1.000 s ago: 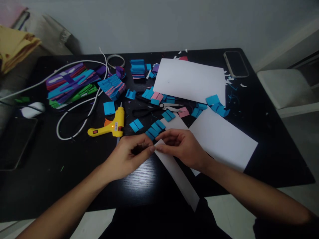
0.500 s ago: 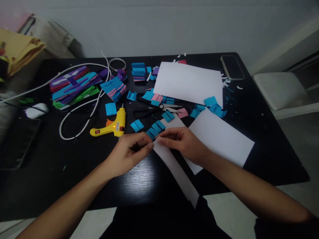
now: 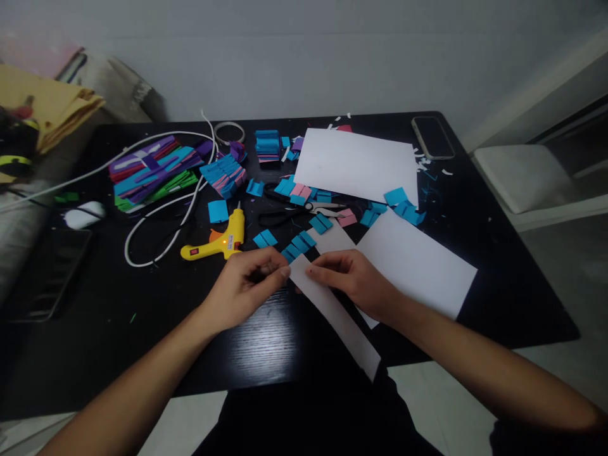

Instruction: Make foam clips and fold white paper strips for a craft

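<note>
A long white paper strip (image 3: 339, 316) slants from between my hands down toward my lap, its lower end past the table's front edge. My right hand (image 3: 354, 278) pinches it near the upper end, thumb on top and fingers underneath. At the strip's upper left corner, my left hand (image 3: 249, 285) is closed, thumb against the bent fingers, gripping the edge. Small folded blue paper pieces (image 3: 299, 244) lie just beyond my fingertips. A yellow glue gun (image 3: 221, 239) with a lit orange light rests left of them, close to my left hand.
White sheets (image 3: 418, 259) lie right, with another sheet (image 3: 356, 161) behind. Black-handled scissors (image 3: 308, 208) sit among blue and pink pieces. Left are coloured paper strips (image 3: 154, 168), a white cable (image 3: 128, 234) and a roll of tape (image 3: 229, 133). A phone (image 3: 432, 137) lies far right.
My right hand has slid slightly away from the strip's upper end, uncovering more of it between my hands. The view has shifted slightly; both hands remain at the strip.
</note>
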The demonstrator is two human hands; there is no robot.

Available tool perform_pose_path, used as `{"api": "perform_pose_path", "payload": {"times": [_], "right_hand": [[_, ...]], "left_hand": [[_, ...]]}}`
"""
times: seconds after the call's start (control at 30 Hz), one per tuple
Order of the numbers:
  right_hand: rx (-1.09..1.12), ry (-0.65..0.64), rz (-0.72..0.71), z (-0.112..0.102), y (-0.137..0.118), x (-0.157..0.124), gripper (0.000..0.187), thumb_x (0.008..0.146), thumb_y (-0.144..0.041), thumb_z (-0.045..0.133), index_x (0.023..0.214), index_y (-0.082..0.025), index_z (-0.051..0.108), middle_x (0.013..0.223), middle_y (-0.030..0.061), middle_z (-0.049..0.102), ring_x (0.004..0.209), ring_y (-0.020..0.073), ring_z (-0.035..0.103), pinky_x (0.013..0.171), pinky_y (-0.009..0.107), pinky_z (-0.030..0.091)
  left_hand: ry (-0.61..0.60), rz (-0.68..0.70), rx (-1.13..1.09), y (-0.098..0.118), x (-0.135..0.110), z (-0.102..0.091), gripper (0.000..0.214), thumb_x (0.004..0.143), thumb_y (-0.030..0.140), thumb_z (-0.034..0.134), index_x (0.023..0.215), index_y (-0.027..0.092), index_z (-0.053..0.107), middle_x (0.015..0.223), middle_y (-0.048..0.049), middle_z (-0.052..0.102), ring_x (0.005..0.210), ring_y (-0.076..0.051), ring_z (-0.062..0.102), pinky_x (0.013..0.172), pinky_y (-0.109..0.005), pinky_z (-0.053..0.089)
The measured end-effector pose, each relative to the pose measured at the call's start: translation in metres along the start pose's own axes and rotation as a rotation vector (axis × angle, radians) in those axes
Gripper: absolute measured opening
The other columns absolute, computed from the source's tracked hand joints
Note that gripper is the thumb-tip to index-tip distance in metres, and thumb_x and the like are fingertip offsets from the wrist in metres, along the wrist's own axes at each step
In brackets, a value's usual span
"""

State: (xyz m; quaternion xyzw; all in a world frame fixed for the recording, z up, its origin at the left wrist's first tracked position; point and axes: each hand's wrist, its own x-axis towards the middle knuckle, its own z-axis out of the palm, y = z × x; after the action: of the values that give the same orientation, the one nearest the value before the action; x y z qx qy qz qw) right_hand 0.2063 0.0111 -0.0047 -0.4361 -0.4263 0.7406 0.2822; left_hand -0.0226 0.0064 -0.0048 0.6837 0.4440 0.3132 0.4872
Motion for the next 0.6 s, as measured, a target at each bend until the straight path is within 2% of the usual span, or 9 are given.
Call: {"api": "perform_pose_path", "payload": {"times": [0.17, 0.27, 0.37, 0.47, 0.53, 0.6], "right_hand": [[-0.061, 0.006, -0.018, 0.0, 0.0, -0.002, 0.029, 0.078, -0.047, 0.087, 0.085, -0.019, 0.082, 0.082, 0.0029, 0.078, 0.073, 0.0147, 0.067, 0.067, 0.028, 0.049], [-0.109, -0.015, -0.006, 0.001, -0.002, -0.001, 0.031, 0.078, -0.048, 0.087, 0.084, -0.018, 0.082, 0.082, 0.0033, 0.079, 0.073, 0.0152, 0.068, 0.067, 0.028, 0.049], [-0.176, -0.062, -0.001, 0.003, -0.004, 0.0, 0.028, 0.08, -0.046, 0.085, 0.085, -0.018, 0.082, 0.082, 0.003, 0.079, 0.072, 0.0143, 0.067, 0.064, 0.026, 0.047], [-0.226, -0.102, -0.015, 0.008, -0.008, 0.0, 0.028, 0.082, -0.045, 0.084, 0.086, -0.018, 0.082, 0.082, 0.0031, 0.078, 0.072, 0.0138, 0.066, 0.064, 0.026, 0.045], [-0.263, -0.116, -0.016, 0.009, -0.01, -0.001, 0.028, 0.082, -0.045, 0.083, 0.086, -0.017, 0.082, 0.084, 0.0038, 0.079, 0.075, 0.0148, 0.067, 0.068, 0.027, 0.047], [-0.304, -0.136, 0.002, 0.007, -0.013, -0.003, 0.027, 0.083, -0.044, 0.082, 0.089, -0.017, 0.082, 0.089, 0.0046, 0.08, 0.08, 0.0161, 0.068, 0.073, 0.028, 0.049]], "left_hand": [[-0.053, -0.06, -0.009, 0.001, 0.0, -0.007, 0.025, 0.097, 0.034, 0.061, 0.08, 0.017, 0.063, 0.065, 0.002, 0.058, 0.056, -0.011, 0.053, 0.052, -0.023, 0.039], [-0.099, -0.127, -0.039, 0.006, 0.002, -0.009, 0.024, 0.097, 0.038, 0.061, 0.086, 0.017, 0.064, 0.069, 0.0025, 0.059, 0.061, -0.012, 0.056, 0.057, -0.024, 0.042], [-0.075, -0.174, -0.026, 0.014, 0.002, -0.006, 0.028, 0.097, 0.045, 0.062, 0.091, 0.018, 0.067, 0.071, 0.0027, 0.059, 0.063, -0.012, 0.056, 0.057, -0.024, 0.042], [-0.08, -0.172, 0.002, 0.019, -0.001, -0.002, 0.029, 0.097, 0.045, 0.063, 0.086, 0.018, 0.067, 0.07, 0.0027, 0.058, 0.063, -0.012, 0.054, 0.056, -0.023, 0.041], [-0.061, -0.175, -0.007, 0.019, -0.005, -0.002, 0.029, 0.096, 0.044, 0.063, 0.084, 0.018, 0.066, 0.066, 0.0035, 0.055, 0.06, -0.011, 0.052, 0.054, -0.022, 0.04], [0.01, -0.197, -0.035, 0.018, -0.013, -0.006, 0.028, 0.095, 0.044, 0.064, 0.083, 0.018, 0.066, 0.064, 0.0041, 0.054, 0.057, -0.011, 0.051, 0.053, -0.021, 0.04]]}}
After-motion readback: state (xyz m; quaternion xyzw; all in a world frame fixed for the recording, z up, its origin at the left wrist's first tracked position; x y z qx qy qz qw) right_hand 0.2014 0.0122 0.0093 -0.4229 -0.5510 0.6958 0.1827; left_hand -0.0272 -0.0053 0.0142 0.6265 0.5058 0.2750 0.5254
